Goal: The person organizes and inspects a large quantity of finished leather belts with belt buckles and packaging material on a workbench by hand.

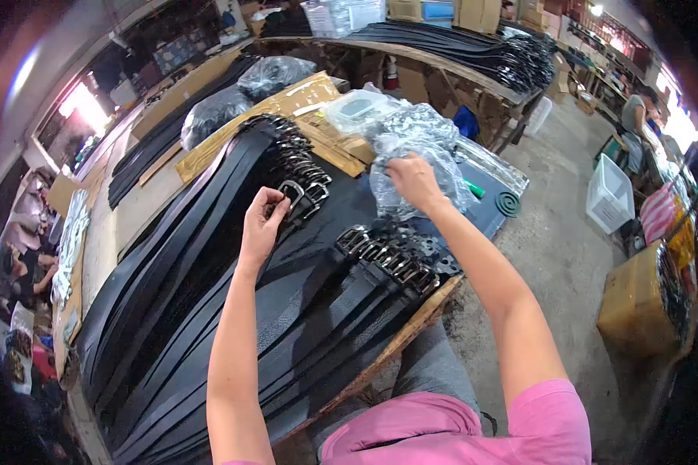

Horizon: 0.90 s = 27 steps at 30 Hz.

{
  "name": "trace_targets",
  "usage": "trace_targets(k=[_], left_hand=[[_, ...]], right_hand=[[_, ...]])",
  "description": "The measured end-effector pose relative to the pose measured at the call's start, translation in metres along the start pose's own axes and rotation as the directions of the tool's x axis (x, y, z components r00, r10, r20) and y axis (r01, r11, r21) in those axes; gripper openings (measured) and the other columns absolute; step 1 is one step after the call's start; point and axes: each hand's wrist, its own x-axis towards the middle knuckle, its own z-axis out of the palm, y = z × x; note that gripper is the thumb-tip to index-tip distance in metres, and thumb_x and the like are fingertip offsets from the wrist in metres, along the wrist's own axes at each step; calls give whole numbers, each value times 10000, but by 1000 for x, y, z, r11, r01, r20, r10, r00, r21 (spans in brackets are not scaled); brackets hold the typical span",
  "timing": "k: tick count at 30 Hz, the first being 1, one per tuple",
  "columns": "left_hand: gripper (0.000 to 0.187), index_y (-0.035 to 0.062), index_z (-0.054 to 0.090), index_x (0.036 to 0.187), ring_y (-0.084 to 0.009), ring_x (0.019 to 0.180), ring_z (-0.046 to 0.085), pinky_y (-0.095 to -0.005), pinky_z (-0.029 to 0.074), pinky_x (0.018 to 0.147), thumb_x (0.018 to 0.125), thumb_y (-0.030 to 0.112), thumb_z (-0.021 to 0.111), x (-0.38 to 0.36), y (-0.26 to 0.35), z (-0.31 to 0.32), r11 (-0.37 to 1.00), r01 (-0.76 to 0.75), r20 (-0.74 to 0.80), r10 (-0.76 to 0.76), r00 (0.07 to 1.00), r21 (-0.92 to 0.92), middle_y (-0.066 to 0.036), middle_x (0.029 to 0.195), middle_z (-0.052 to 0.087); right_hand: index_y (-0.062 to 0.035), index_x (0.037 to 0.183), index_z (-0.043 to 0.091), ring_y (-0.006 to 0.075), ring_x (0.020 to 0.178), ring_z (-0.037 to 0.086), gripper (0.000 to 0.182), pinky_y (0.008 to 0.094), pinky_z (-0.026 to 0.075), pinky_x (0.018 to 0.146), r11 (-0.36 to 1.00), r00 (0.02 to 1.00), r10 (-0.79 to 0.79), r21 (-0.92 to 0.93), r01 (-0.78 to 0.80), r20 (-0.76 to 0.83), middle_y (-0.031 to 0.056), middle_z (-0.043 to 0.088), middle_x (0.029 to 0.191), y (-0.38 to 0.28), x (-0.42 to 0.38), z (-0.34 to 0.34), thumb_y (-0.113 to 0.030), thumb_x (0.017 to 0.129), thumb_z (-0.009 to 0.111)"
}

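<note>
My left hand pinches a black belt close to its metal buckle, which stands up above the fingertips. Beside it lies a thick pile of black belts with the buckles bunched at one end. My right hand is over a crumpled clear plastic bag, its fingers drawn together against the plastic; what they hold, if anything, is hidden. Nearer to me, a second row of belts lies flat, with its buckles lined up below my right hand.
The wooden table edge runs in front of me. A green coil lies at the right corner. Beyond stand a table of more belts, a white crate and a cardboard box. A person is at the far right.
</note>
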Motion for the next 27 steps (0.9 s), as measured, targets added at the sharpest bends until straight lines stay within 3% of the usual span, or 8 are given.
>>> trace_targets(k=[4, 7, 8, 18, 19, 22, 23, 27], left_hand=[[86, 64, 526, 912, -64, 750, 492, -211, 396, 715, 896, 123, 587, -13, 17, -25, 955, 73, -1, -77, 997, -288, 16, 811, 538], [82, 62, 544, 924, -61, 768, 496, -204, 391, 717, 880, 97, 604, -23, 29, -27, 906, 49, 16, -46, 999, -420, 17, 809, 554], [87, 56, 542, 934, -60, 775, 498, -204, 391, 722, 882, 92, 601, -29, 39, -24, 911, 54, 5, -57, 998, -409, 12, 828, 568], [99, 78, 523, 951, -78, 865, 514, -218, 408, 752, 891, 115, 592, -66, 68, -17, 856, 41, 35, -27, 999, -515, -3, 944, 580], [101, 77, 521, 947, -77, 866, 511, -217, 404, 755, 889, 113, 595, -68, 71, -16, 854, 43, 38, -28, 999, -519, -3, 942, 578], [108, 73, 517, 937, -75, 866, 506, -213, 391, 765, 882, 106, 603, -74, 80, -14, 851, 46, 47, -25, 999, -523, -1, 936, 573], [111, 72, 516, 935, -75, 863, 505, -212, 387, 768, 879, 103, 606, -76, 84, -13, 852, 45, 52, -21, 998, -522, 0, 935, 572], [118, 76, 521, 915, -74, 858, 501, -214, 377, 771, 864, 99, 625, -84, 89, -12, 867, 72, 60, -48, 997, -494, 5, 928, 566]], right_hand=[[-48, 1020, 660, 274, 687, 554, 203, 364, 438, 659, 801, 989, 122, 597, -52, -79, 141, 605, 723, -41, 5, -21, -161, 877, 571], [-51, 1101, 630, 210, 697, 505, 236, 301, 409, 668, 757, 989, 52, 640, -128, 137, 82, 535, 722, -78, -3, -42, -149, 907, 539], [-46, 1144, 603, 172, 724, 469, 259, 259, 379, 672, 622, 991, -32, 779, -80, 127, 51, 466, 728, -83, -7, -37, -134, 912, 530], [-6, 904, 685, 60, 713, 498, 118, 202, 388, 647, 476, 977, 37, 856, -201, 209, 6, 576, 799, -124, -23, -66, -94, 865, 616], [11, 893, 682, 64, 738, 510, 113, 195, 389, 670, 315, 929, 52, 877, -363, 366, 6, 582, 814, -125, -23, -68, -80, 858, 624], [27, 899, 675, 50, 741, 493, 132, 195, 372, 651, 305, 949, 33, 901, -308, 313, 2, 585, 811, -133, -32, -61, -89, 856, 630], [34, 918, 664, 26, 692, 465, 152, 195, 344, 589, 605, 974, 25, 772, -196, 227, -9, 584, 744, -139, -32, -75, -103, 858, 637], [-2, 917, 661, 17, 560, 435, 156, 182, 302, 490, 372, 977, 93, 904, -211, 190, -27, 560, 623, -138, -32, -69, -149, 871, 639]])
